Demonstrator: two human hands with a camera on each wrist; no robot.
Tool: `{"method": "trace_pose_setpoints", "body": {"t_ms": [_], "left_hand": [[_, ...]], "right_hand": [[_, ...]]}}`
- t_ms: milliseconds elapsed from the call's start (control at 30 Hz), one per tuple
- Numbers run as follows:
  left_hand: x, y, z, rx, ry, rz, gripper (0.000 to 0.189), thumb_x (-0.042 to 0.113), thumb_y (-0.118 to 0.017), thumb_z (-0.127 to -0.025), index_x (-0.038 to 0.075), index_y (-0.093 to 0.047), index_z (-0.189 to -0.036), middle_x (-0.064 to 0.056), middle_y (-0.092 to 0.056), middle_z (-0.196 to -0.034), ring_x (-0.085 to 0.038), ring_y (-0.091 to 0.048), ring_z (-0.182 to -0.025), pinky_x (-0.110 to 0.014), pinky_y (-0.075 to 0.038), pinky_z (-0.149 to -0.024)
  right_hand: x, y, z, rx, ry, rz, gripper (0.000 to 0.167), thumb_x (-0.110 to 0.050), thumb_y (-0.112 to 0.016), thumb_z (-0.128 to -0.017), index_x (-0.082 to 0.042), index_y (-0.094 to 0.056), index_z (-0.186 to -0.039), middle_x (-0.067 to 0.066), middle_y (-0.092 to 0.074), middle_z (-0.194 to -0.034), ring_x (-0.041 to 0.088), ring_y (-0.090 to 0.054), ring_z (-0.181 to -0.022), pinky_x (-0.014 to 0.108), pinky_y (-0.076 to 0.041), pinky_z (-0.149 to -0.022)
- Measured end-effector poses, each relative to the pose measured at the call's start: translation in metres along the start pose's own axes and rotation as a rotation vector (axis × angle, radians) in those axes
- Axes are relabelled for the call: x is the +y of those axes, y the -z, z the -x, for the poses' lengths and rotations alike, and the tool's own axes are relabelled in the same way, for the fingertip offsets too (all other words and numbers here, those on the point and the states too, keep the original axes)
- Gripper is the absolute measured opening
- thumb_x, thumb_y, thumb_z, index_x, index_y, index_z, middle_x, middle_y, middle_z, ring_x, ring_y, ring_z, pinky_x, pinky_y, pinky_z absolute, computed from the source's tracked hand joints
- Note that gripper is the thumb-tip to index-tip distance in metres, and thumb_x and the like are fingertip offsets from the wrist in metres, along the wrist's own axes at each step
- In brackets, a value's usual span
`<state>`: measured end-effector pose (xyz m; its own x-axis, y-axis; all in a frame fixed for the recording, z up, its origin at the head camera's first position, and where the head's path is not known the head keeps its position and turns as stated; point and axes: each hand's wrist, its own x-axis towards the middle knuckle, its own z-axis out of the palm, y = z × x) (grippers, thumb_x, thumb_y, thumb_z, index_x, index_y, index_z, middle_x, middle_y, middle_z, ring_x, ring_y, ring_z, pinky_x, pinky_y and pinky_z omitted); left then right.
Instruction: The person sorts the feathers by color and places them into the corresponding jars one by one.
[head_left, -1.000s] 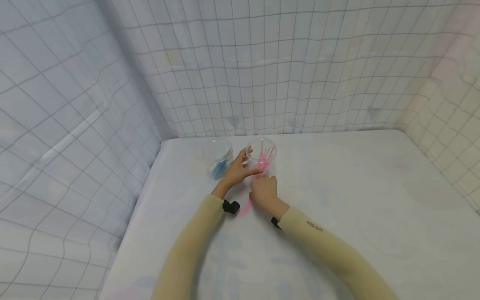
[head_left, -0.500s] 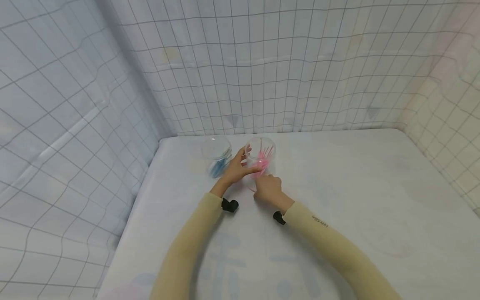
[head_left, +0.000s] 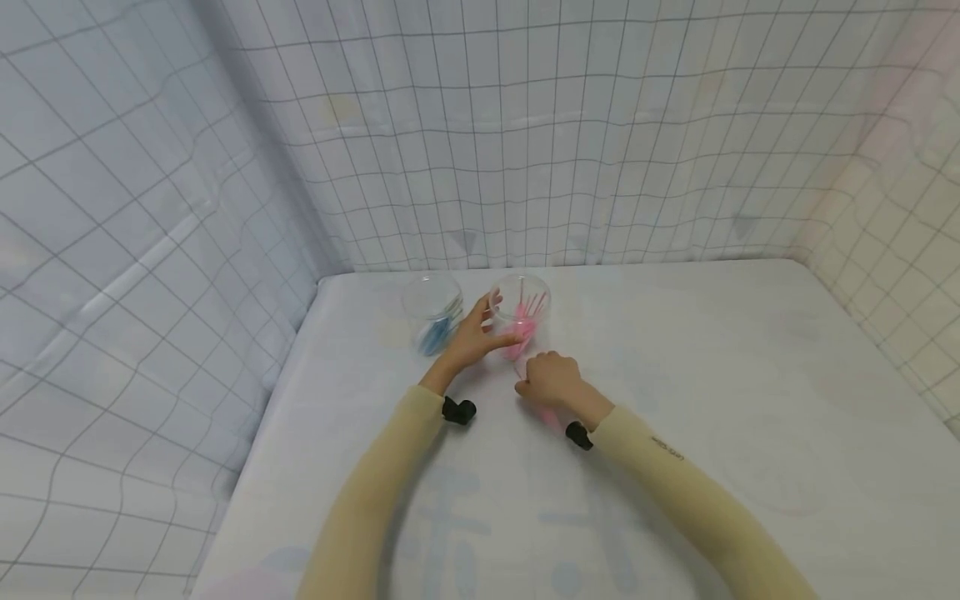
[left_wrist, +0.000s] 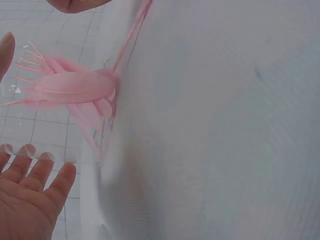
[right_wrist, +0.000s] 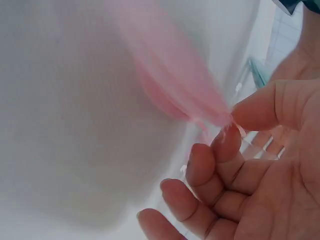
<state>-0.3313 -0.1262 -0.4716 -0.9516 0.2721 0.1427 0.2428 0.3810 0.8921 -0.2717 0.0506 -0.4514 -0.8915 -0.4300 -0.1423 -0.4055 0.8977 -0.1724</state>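
My left hand [head_left: 474,337] holds the side of a clear plastic cup [head_left: 521,320], its thumb across the near side. In the left wrist view the fingertips [left_wrist: 46,157] press on the transparent wall. Pink feathers [left_wrist: 75,87] stand in the cup, quills upward. Just to the right and nearer the body, my right hand [head_left: 552,379] pinches the quill end of pink feathers [right_wrist: 175,75] between thumb and index finger; the other fingers are loosely bent. Their vanes hang past the hand toward the table, and the exact number is blurred.
Left of the left hand stands a second clear cup [head_left: 432,318] with blue feathers [head_left: 437,335] inside. Both cups are near the back edge of the white-covered table [head_left: 712,375]. Grid-patterned curtains [head_left: 562,150] rise behind and at both sides.
My right hand has moved rightward, away from the cup, carrying the pink feathers, which have swung from its left side to below it. The left hand stays at the cup.
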Motion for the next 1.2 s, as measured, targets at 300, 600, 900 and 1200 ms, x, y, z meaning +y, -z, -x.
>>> {"method": "trace_pose_setpoints", "body": {"t_ms": [300, 600, 900, 1200], "left_hand": [[0.003, 0.003, 0.001, 0.005, -0.005, 0.01, 0.099, 0.033, -0.081, -0.076, 0.021, -0.019, -0.152, 0.0, -0.03, -0.151, -0.027, -0.031, -0.134, -0.038, -0.033, -0.104], [0.002, 0.003, 0.001, -0.011, 0.029, 0.015, 0.102, 0.039, -0.082, -0.074, 0.021, -0.019, -0.152, 0.003, -0.031, -0.15, -0.026, -0.03, -0.135, -0.04, -0.033, -0.105], [0.001, -0.003, 0.001, -0.007, 0.012, 0.001, 0.099, 0.034, -0.082, -0.075, 0.018, -0.021, -0.151, -0.002, -0.032, -0.15, -0.027, -0.033, -0.133, -0.035, -0.033, -0.105], [0.004, 0.001, 0.001, -0.006, -0.001, 0.011, 0.1, 0.037, -0.082, -0.075, 0.019, -0.019, -0.152, -0.001, -0.03, -0.151, -0.028, -0.033, -0.133, -0.035, -0.033, -0.105]], "right_hand": [[0.03, 0.039, 0.007, 0.229, 0.186, -0.533, 0.014, -0.017, -0.054, -0.091, -0.009, -0.056, -0.08, 0.003, -0.055, -0.08, 0.018, -0.051, -0.074, 0.033, -0.041, -0.065], [0.04, 0.079, -0.015, 0.794, 0.084, -0.994, 0.015, -0.015, -0.056, -0.096, 0.0, -0.057, -0.096, 0.007, -0.054, -0.096, 0.018, -0.05, -0.091, 0.028, -0.04, -0.07], [0.04, 0.069, -0.035, 0.854, 0.086, -0.915, 0.017, -0.014, -0.058, -0.094, 0.002, -0.06, -0.1, 0.013, -0.056, -0.103, 0.024, -0.05, -0.092, 0.03, -0.039, -0.076], [0.047, 0.057, -0.017, 0.577, 0.074, -0.661, 0.027, -0.03, -0.063, -0.091, -0.006, -0.058, -0.079, 0.006, -0.057, -0.083, 0.022, -0.052, -0.075, 0.032, -0.04, -0.065]]}}
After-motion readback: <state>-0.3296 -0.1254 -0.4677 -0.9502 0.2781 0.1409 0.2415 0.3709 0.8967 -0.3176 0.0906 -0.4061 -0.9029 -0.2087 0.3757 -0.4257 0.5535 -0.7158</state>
